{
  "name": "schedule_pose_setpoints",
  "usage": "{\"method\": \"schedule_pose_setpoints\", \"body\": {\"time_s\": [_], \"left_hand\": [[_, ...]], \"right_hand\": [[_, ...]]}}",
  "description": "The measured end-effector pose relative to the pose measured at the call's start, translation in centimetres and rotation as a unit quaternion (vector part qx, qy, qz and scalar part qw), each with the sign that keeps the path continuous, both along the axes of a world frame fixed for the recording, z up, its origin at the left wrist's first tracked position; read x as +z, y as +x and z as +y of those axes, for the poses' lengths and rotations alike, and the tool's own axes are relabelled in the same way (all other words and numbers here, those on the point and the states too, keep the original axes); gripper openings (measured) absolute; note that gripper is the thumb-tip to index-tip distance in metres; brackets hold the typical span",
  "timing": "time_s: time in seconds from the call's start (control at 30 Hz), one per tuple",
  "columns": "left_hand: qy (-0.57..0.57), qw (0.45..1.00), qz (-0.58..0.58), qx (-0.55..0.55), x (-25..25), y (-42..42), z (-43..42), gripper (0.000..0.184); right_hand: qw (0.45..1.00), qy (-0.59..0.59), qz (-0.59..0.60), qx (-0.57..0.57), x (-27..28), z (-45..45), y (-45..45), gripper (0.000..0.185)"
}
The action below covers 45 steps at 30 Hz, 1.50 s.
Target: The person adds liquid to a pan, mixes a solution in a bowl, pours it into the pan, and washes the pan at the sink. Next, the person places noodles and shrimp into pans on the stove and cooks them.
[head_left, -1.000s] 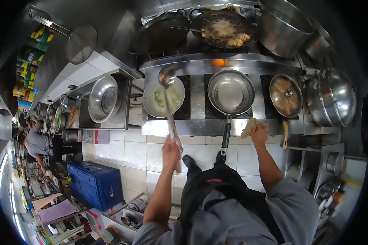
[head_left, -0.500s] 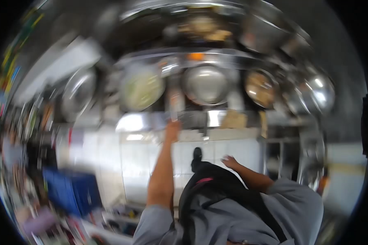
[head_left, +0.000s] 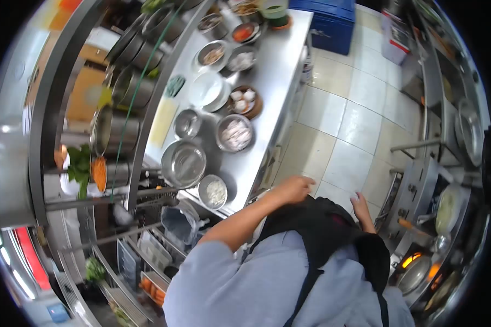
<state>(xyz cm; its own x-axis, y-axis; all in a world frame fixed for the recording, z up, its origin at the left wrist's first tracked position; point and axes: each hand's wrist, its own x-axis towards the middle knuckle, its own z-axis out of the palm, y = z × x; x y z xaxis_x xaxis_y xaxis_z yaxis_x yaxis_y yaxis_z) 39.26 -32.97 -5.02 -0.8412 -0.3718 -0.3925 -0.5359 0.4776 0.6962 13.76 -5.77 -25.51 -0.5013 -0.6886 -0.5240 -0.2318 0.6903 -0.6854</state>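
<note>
My left hand (head_left: 296, 189) is in front of my body, beside the near edge of the steel worktable (head_left: 270, 65). Its fingers are loosely bent and apart, with nothing visible in them. My right hand (head_left: 360, 207) hangs over the tiled floor on my other side, fingers apart and holding nothing. Closest to my left hand on the table are a steel bowl of white chopped pieces (head_left: 213, 192), a wide steel bowl (head_left: 184, 163) and a bowl of pale pieces (head_left: 234, 133). A round container of eggs (head_left: 244, 102) stands farther along.
To the right is a stove with a lit burner (head_left: 412, 260), a pan (head_left: 414, 275) and a wok with pale contents (head_left: 448, 210). A blue cooler box (head_left: 326, 24) stands on the floor ahead. Metal shelving (head_left: 131, 191) with pots rises on the left.
My view has swung left from the stove to the worktable. My left hand has come away from a handle at the stove. My right hand stays apart from the cookware.
</note>
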Motion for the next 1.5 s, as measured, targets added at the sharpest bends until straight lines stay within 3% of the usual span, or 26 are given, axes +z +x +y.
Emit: {"method": "schedule_pose_setpoints", "body": {"time_s": [0.03,0.07,0.1,0.13,0.2,0.23,0.27,0.33,0.4,0.43,0.47,0.53,0.57,0.63,0.73,0.8,0.93,1.07,1.13,1.2,1.27,1.33,1.4,1.5], "left_hand": [[-0.005,0.998,-0.001,0.066,3.6,3.7,-1.8,0.030],[-0.091,0.988,0.030,0.121,2.6,8.3,-3.3,0.025],[-0.072,0.973,-0.021,0.218,3.9,12.5,-4.4,0.022],[-0.107,0.949,-0.105,0.278,3.6,17.1,-5.5,0.021],[-0.186,0.910,-0.192,0.318,4.8,24.2,-6.7,0.021],[-0.201,0.880,-0.235,0.360,2.9,27.8,-6.4,0.020],[-0.193,0.855,-0.284,0.389,1.4,29.9,-6.3,0.020],[-0.199,0.859,-0.250,0.400,-0.5,31.1,-6.0,0.028],[-0.224,0.860,-0.200,0.411,-3.8,31.8,-5.5,0.048],[-0.183,0.866,-0.201,0.421,-4.8,31.7,-5.8,0.061],[-0.161,0.857,-0.216,0.440,-4.1,30.3,-5.8,0.066],[-0.289,0.871,-0.142,0.371,-7.6,31.2,-5.0,0.068],[-0.233,0.881,-0.176,0.372,-6.3,29.8,-5.1,0.071],[-0.157,0.905,-0.211,0.336,-4.1,26.8,-5.6,0.071],[-0.156,0.956,-0.146,0.203,-1.9,19.1,-5.6,0.067],[-0.143,0.972,-0.139,0.127,-0.6,11.7,-5.7,0.064],[-0.093,0.992,-0.016,-0.078,-0.9,-5.4,-5.0,0.056],[-0.086,0.967,0.045,-0.233,1.5,-25.3,2.3,0.048],[-0.133,0.932,0.156,-0.298,2.9,-33.3,7.0,0.044],[-0.116,0.880,0.223,-0.403,0.1,-41.7,11.1,0.041],[-0.051,0.871,0.153,-0.464,2.3,-48.9,16.4,0.037],[0.131,0.813,0.229,-0.519,-0.3,-56.1,19.6,0.027],[0.255,0.856,-0.008,-0.450,3.9,-60.1,23.8,0.021],[0.475,0.784,-0.131,-0.378,5.3,-64.9,28.6,0.020]], "right_hand": [[0.996,-0.067,-0.028,0.055,2.2,-5.8,1.2,0.048],[0.985,-0.100,-0.097,0.097,6.6,-11.9,3.7,0.040],[0.973,-0.113,-0.140,0.146,11.0,-17.2,6.9,0.037],[0.949,-0.147,-0.198,0.196,11.9,-21.3,10.3,0.032],[0.912,-0.102,-0.283,0.280,11.6,-27.9,18.3,0.030],[0.898,-0.054,-0.291,0.327,13.1,-30.2,22.0,0.036],[0.880,-0.123,-0.248,0.387,10.7,-31.7,25.8,0.043],[0.873,-0.009,-0.303,0.382,12.4,-34.1,32.0,0.046],[0.871,-0.009,-0.332,0.362,11.9,-35.2,36.8,0.039],[0.886,-0.036,-0.293,0.359,10.8,-35.4,38.4,0.033],[0.899,-0.063,-0.251,0.353,9.7,-35.3,39.4,0.026],[0.905,-0.077,-0.223,0.353,8.6,-35.3,39.5,0.013],[0.913,-0.078,-0.218,0.336,8.9,-35.0,38.2,0.013],[0.896,-0.038,-0.337,0.287,10.9,-34.4,34.4,0.008],[0.909,-0.061,-0.334,0.240,11.9,-31.9,26.0,0.008],[0.912,-0.095,-0.375,0.137,13.4,-28.9,19.0,0.005],[0.948,-0.164,-0.270,-0.048,17.7,-19.9,4.8,0.015],[0.922,-0.232,-0.155,-0.267,20.0,-8.4,-7.4,0.018],[0.867,-0.289,-0.088,-0.396,20.9,-3.4,-11.5,0.019],[0.828,-0.307,-0.026,-0.468,19.3,1.3,-15.9,0.012],[0.787,-0.320,-0.006,-0.528,19.9,6.4,-19.5,0.009],[0.722,-0.335,-0.018,-0.604,21.3,10.5,-22.2,0.014],[0.669,-0.359,0.006,-0.651,21.9,13.7,-24.2,0.013],[0.594,-0.342,0.011,-0.728,21.2,16.9,-26.9,0.007]]}}
